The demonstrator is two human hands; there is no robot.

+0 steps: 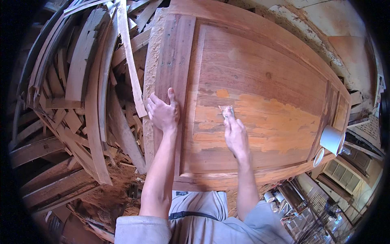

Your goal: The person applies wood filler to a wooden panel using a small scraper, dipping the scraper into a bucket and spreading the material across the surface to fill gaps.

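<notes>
A large panelled wooden door (243, 65) lies flat in front of me. Orange-tan filler (280, 126) is smeared in uneven patches across the near half of its main panel, with one small separate dab (222, 93). My right hand (236, 136) grips a small putty knife (226, 112), its blade against the panel at the left part of the filler. The blade is partly coated in filler. My left hand (163, 110) rests on the door's left end, fingers spread toward the rough edge and thumb apart; it holds no tool.
A white tub (332, 139) stands at the door's right near corner, a round white lid (319, 157) beside it. Scrap boards (85, 61) crowd the left, one thin strip (131, 61) reaching the door's edge. Sawdust (105, 199) covers the floor at lower left; clutter fills the lower right.
</notes>
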